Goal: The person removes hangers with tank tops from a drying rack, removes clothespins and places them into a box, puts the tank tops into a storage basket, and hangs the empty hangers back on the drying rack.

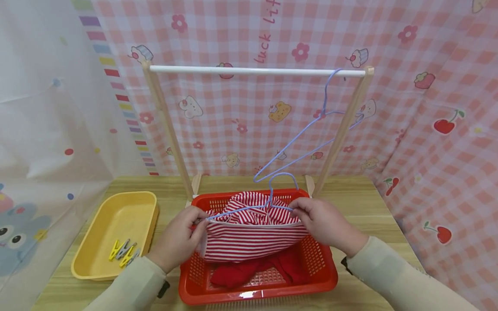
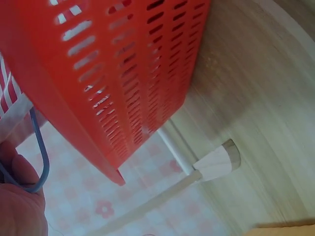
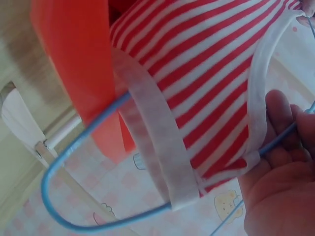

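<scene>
A red-and-white striped sleeveless top point(image 1: 253, 244) with white trim hangs on a blue wire hanger point(image 1: 283, 173) over the basket. My left hand point(image 1: 180, 237) pinches the hanger's left end and the top's edge beside it. In the left wrist view, the looped end of the hanger point(image 2: 45, 162) curves past the fingers. With my right hand point(image 1: 324, 222) I hold the hanger's right arm by the strap. The right wrist view shows the hanger's rounded end point(image 3: 47, 182) sticking out through a white-trimmed armhole. Below lies a red cloth point(image 1: 233, 273) in the red basket point(image 1: 218, 298).
Behind the basket stands a wooden rack with a white bar point(image 1: 249, 70). Another blue hanger point(image 1: 325, 97) hangs at the bar's right end. On the left, a yellow tray point(image 1: 128, 214) holds several yellow and grey clothespins point(image 1: 126, 255). A patterned curtain point(image 1: 241, 26) covers the back.
</scene>
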Action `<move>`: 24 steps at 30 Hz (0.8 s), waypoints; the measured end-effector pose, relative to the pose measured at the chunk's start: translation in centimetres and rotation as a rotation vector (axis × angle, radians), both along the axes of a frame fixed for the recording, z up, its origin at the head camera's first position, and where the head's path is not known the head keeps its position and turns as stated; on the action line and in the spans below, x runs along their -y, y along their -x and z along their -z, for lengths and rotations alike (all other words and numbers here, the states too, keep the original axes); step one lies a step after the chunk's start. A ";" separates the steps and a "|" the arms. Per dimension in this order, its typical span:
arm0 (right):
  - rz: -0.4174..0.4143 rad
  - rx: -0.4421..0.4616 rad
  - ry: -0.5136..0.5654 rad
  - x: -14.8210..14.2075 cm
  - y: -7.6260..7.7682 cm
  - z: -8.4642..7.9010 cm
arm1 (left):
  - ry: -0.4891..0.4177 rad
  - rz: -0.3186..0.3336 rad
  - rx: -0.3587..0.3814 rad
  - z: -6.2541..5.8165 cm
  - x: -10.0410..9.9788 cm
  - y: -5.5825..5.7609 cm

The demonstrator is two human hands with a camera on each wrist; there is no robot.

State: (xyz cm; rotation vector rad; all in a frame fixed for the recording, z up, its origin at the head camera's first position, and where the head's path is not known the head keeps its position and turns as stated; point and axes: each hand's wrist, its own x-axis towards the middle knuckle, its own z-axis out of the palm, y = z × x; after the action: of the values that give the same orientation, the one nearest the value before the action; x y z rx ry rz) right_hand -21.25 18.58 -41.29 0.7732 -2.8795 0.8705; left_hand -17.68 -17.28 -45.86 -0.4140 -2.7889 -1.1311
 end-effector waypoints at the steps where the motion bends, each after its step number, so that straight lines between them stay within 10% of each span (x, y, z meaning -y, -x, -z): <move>1: -0.009 0.002 0.005 0.0 0.0 0.0 | -0.002 0.000 -0.001 0.0 0.0 0.0; 24: -0.091 -0.075 0.089 2.1 0.3 0.0 | 0.049 -0.004 -0.039 -0.1 0.0 0.0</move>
State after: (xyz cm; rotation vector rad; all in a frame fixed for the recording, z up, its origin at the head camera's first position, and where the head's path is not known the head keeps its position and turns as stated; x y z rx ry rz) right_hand -21.54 16.51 -41.31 0.9134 -2.7390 0.9506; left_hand -17.69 -17.24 -45.74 -0.4297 -2.7868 -1.0438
